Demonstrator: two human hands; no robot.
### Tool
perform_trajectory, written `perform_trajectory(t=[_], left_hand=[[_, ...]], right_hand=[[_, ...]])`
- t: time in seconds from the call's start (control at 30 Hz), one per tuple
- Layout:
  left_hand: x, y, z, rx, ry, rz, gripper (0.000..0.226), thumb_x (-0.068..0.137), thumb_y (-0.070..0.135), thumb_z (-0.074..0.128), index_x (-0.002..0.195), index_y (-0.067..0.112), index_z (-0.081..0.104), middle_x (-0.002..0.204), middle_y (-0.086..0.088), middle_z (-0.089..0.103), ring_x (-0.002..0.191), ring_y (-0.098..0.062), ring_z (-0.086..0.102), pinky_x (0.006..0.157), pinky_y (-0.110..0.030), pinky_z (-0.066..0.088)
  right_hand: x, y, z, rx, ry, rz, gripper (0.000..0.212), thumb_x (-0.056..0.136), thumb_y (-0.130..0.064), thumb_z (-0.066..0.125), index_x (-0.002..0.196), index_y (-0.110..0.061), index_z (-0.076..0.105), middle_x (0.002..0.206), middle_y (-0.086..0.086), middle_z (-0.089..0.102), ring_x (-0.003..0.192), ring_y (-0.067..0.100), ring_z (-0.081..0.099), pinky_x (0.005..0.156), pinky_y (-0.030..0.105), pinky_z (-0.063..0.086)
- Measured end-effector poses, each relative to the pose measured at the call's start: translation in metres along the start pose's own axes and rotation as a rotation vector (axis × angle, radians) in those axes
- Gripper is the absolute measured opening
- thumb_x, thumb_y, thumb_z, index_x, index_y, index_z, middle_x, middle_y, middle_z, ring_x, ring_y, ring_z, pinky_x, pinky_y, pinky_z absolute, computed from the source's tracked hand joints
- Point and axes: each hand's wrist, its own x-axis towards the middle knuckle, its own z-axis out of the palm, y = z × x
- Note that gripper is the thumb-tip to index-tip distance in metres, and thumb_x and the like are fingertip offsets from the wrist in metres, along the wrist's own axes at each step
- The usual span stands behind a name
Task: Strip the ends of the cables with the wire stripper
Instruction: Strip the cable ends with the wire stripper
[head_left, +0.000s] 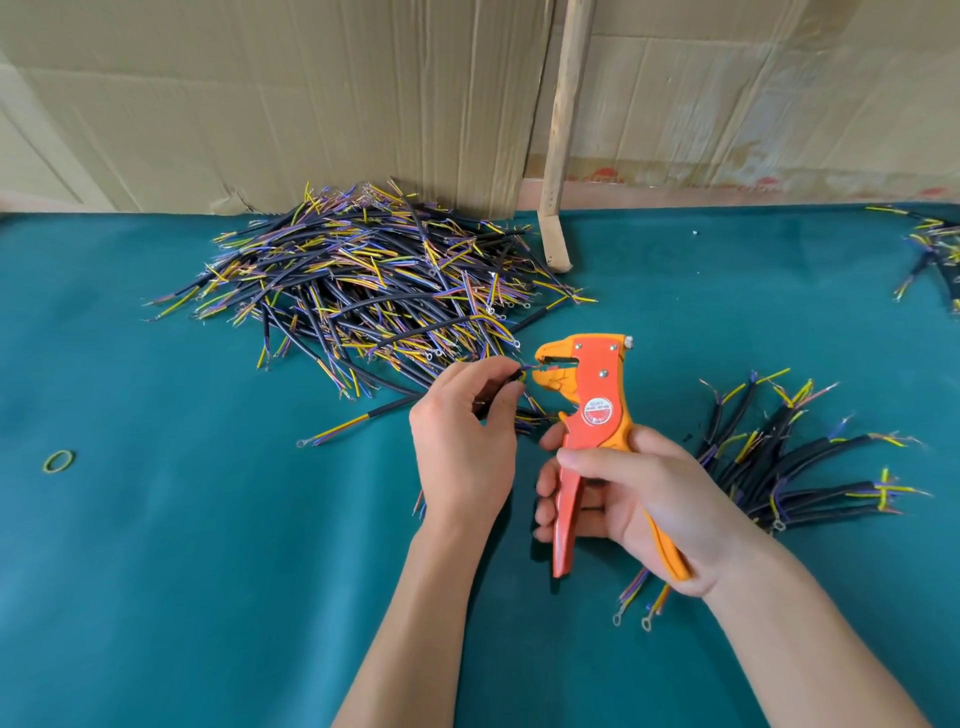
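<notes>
Right hand (631, 499) is wrapped around the handles of the orange wire stripper (587, 415), holding it upright over the green counter (208, 545) with the nose pointing left and the mouth of the tool parted. Left hand (462, 436) is pinching a short black cable (501, 387) between thumb and fingers, and the cable's coloured wire ends sit right at the stripper's mouth; can't tell if a wire is actually clamped in there or just touching. Behind the hands there's a big messy pile of cables (374, 280) up against the cardboard wall (270, 104). A smaller bunch of cables (789, 462) lies just right of the right hand. One loose cable (358, 423) sits left of the left hand, and a yellow-green rubber band (58, 460) is way out left.
</notes>
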Motion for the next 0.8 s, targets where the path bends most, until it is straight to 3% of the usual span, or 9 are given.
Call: perform_trajectory(t=[0.27,0.43,0.67,0.8], left_hand=[[-0.0002,0.0017,0.0,-0.017,-0.007,0.007,0.024,0.083,0.001,0.073,0.091,0.023,0.075,0.084,0.016,0.069,0.082,-0.004,0.066,0.076,-0.011,0.048],[-0.0007,0.0022,0.0002,-0.028,-0.015,0.002,0.021,0.084,0.002,0.072,0.092,0.02,0.076,0.086,0.014,0.07,0.082,-0.006,0.067,0.077,-0.015,0.05],[-0.0009,0.0013,0.0001,-0.021,-0.012,0.035,0.021,0.083,0.003,0.071,0.092,0.021,0.075,0.085,0.014,0.069,0.082,-0.008,0.066,0.075,-0.015,0.05],[-0.0008,0.0016,-0.0007,-0.01,-0.013,0.045,0.02,0.083,0.005,0.07,0.091,0.022,0.075,0.084,0.015,0.068,0.081,-0.008,0.065,0.074,-0.015,0.049]], right_hand=[[0.0005,0.0006,0.0004,-0.036,-0.002,-0.005,0.006,0.082,-0.016,0.072,0.087,-0.013,0.073,0.076,0.023,0.061,0.064,0.036,0.062,0.062,0.048,0.058],[0.0017,0.0023,0.0,-0.049,0.023,-0.017,0.027,0.082,-0.018,0.073,0.099,-0.005,0.058,0.074,0.023,0.059,0.062,0.035,0.058,0.058,0.046,0.056],[0.0008,0.003,-0.001,-0.071,0.026,-0.028,0.017,0.093,-0.016,0.07,0.089,-0.009,0.056,0.072,0.021,0.058,0.06,0.034,0.056,0.057,0.044,0.055],[0.0012,0.0036,-0.0002,-0.105,0.031,-0.03,0.022,0.09,-0.02,0.071,0.09,-0.01,0.051,0.07,0.019,0.056,0.057,0.033,0.055,0.056,0.043,0.054]])
